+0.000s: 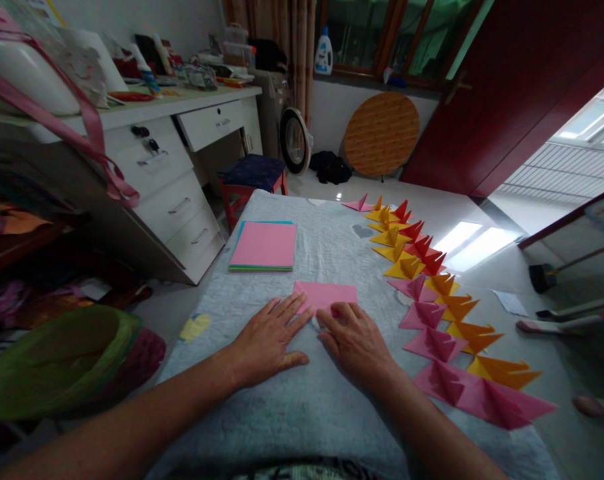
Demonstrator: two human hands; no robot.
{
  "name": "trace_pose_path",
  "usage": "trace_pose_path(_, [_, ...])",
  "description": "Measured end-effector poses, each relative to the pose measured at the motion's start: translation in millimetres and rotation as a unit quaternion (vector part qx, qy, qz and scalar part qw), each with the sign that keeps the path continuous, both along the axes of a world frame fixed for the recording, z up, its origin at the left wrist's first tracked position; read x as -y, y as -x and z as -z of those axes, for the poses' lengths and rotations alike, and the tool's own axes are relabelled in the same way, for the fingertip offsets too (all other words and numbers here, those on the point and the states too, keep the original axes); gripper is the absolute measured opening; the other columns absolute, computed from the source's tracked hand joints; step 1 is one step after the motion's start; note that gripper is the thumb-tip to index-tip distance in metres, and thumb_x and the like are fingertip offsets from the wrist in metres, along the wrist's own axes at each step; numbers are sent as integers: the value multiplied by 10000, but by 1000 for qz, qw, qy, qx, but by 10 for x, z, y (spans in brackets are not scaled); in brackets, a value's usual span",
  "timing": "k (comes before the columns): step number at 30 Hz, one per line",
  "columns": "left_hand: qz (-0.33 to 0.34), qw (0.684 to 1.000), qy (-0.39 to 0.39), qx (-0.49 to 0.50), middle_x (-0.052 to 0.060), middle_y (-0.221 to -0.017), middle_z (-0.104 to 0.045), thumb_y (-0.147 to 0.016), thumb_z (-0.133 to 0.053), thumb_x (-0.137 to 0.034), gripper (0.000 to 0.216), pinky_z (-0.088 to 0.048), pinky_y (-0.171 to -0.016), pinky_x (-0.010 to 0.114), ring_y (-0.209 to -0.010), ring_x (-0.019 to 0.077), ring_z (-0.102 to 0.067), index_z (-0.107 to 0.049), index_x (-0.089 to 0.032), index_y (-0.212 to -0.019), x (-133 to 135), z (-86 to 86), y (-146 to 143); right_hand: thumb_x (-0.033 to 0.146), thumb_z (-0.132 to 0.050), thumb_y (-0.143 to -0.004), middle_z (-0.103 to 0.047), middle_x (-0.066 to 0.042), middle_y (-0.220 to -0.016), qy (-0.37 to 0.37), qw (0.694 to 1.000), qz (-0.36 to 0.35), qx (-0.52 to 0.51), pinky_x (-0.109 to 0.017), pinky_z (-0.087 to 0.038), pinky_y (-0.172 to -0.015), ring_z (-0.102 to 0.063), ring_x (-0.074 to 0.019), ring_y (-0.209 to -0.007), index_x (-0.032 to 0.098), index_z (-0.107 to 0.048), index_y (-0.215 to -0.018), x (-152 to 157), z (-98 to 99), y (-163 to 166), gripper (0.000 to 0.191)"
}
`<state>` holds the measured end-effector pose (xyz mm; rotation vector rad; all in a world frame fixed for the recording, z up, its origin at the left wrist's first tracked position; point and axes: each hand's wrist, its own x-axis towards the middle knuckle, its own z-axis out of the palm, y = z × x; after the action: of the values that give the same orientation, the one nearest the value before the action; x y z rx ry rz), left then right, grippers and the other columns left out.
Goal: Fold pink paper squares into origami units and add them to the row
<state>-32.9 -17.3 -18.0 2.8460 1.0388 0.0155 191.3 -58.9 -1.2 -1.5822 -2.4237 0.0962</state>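
A pink sheet of origami paper (329, 292), folded into a rectangle, lies on the cloth-covered table in front of me. My left hand (272, 337) rests flat with its fingers spread, the fingertips on the paper's left end. My right hand (356, 337) has its fingers curled at the paper's near edge, pressing on it; part of that edge is hidden beneath them. Beyond my left hand sits a stack of square paper (263, 245), pink on top with blue and green edges showing. Rows of folded paper cranes in pink (435, 342), yellow (405, 267) and red (423, 248) stand along the right side.
A pale patterned cloth (322, 233) covers the table. Left of it are a green-lined bin (57, 360) and a white desk with drawers (167, 193). A stool (255, 171) stands past the far left corner, near an open washing machine door (295, 141).
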Motion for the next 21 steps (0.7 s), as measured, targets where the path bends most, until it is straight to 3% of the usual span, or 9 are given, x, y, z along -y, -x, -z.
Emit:
trace_pose_path(3, [0,1000,-5,1,114,-1628,-330,-903,-509,-683,808,-246,-1194,470,-1498,277,-301,-313,-259,-1562,4,-26,92,398,-617,-942,-602,-128,-1168,6,1000,-6,24,-427,-507,-916,-540,-288,-1075,275,-587,-1330,36,-19,38,409])
trace_pose_path(6, [-9,1000,-24,9,115,-1577,-426,-910,-538,-644,731,-281,-1179,476,-1458,285,-372,-426,-237,-1507,31,-50,111,472,-636,-918,-587,-145,-1158,-3,999,-8,36,-445,-509,-895,-514,-314,-1081,287,-591,-1340,56,-10,82,462])
trace_pose_path(10, [-2,997,-64,34,151,-1437,-574,-947,-588,-483,538,-313,-1170,483,-1374,294,-471,-572,-164,-1379,72,-66,44,536,-665,-878,-579,-151,-1120,-10,999,4,40,-468,-510,-880,-500,-327,-1044,289,-590,-1346,69,9,141,535])
trace_pose_path(15, [4,997,-71,30,150,-1320,-644,-936,-625,-438,472,-385,-1115,488,-1261,300,-562,-615,-133,-1296,76,-113,-12,507,-664,-888,-580,-155,-1194,-11,999,19,31,-479,-502,-937,-500,-327,-1094,271,-598,-1339,97,22,144,513])
trace_pose_path(21, [-12,997,-75,10,181,-1348,-630,-905,-676,-422,505,-477,-1026,433,-1260,314,-578,-608,-99,-1288,117,-115,9,428,-689,-888,-574,-155,-1318,-5,998,51,32,-500,-470,-1023,-490,-348,-1207,219,-625,-1298,176,34,-29,465])
